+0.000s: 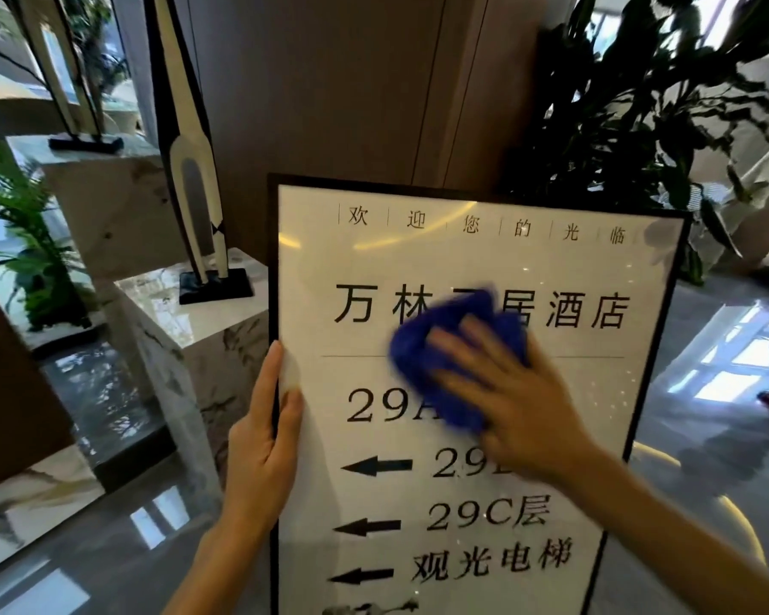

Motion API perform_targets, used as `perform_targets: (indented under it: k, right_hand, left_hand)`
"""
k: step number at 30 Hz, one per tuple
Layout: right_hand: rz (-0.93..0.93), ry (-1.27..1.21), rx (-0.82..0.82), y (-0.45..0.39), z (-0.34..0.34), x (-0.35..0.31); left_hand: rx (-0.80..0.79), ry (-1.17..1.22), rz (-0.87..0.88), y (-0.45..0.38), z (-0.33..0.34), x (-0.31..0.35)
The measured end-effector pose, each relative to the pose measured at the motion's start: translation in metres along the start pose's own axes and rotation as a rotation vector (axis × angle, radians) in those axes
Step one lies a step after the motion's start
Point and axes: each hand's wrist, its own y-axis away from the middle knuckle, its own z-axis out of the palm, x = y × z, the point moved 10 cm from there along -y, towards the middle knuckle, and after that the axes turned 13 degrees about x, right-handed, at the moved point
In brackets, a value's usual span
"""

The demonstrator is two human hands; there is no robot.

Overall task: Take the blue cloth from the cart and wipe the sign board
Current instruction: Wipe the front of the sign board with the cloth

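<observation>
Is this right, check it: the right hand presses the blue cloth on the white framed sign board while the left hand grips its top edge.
One detail is wrong. In the head view the left hand grips the left side edge of the white black-framed sign board, not its top. The right hand does press the blue cloth on it.

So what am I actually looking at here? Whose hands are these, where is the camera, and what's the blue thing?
There is no machine here: these are a person's two bare hands, seen from a wide-angle camera worn on their head, looking forward and down. That is why the arms reach in from the bottom of the picture.

The tall framed sign board stands in front of them, with printed characters and arrows. The left hand grips its left edge, thumb on the front, seemingly to steady it. The right hand lies flat with straight fingers on a blue cloth, pressing it against the board's face; the blur suggests wiping. Beside the board are marble pedestals with sculptures, and a leafy plant behind.
</observation>
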Motion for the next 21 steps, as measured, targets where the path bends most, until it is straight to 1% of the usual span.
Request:
perform_targets:
  k: [2, 4, 6, 7, 9, 12, 13, 15, 16, 17, 18, 19, 21]
  right_hand:
    - [0.175, -0.004, 0.061, -0.023, -0.016, 0.050]
    - [0.314, -0.046, 0.125, -0.042, -0.025, 0.079]
    - [0.388, -0.053, 0.181, -0.051, -0.024, 0.076]
    - [0.383, -0.028, 0.193, -0.051, -0.019, 0.063]
    - [0.271, 0.013, 0.174, -0.036, 0.000, 0.017]
    - [0.029, -0.060, 0.039, 0.029, 0.039, -0.068]
    - [-0.083, -0.057, -0.033, 0.060, 0.050, -0.096]
    - [-0.380, 0.017, -0.210, 0.129, 0.072, -0.145]
    - [-0.508, 0.053, -0.298, 0.160, 0.079, -0.159]
    - [-0.596, 0.094, -0.359, 0.182, 0.086, -0.162]
    - [-0.639, 0.119, -0.373, 0.192, 0.087, -0.159]
    - [-0.643, 0.115, -0.384, 0.191, 0.084, -0.150]
    - [-0.613, 0.019, -0.283, 0.170, 0.067, -0.133]
  left_hand:
    - [0.025, -0.038, 0.026, 0.007, -0.003, -0.001]
    - [0.053, -0.068, 0.034, 0.013, -0.007, -0.005]
    - [0.084, -0.109, 0.037, 0.014, -0.011, -0.008]
    - [0.100, -0.116, 0.039, 0.014, -0.013, -0.008]
    - [0.127, -0.113, 0.043, 0.011, -0.016, -0.008]
    - [0.140, -0.099, 0.077, 0.009, -0.017, -0.004]
    - [0.145, -0.102, 0.087, 0.010, -0.017, -0.004]
    - [0.156, -0.105, 0.096, 0.012, -0.018, -0.004]
    - [0.160, -0.100, 0.101, 0.014, -0.018, -0.003]
    - [0.162, -0.093, 0.105, 0.015, -0.018, -0.003]
    - [0.161, -0.083, 0.101, 0.015, -0.017, -0.003]
    - [0.159, -0.072, 0.093, 0.015, -0.016, -0.003]
    - [0.148, -0.051, 0.068, 0.015, -0.015, -0.004]
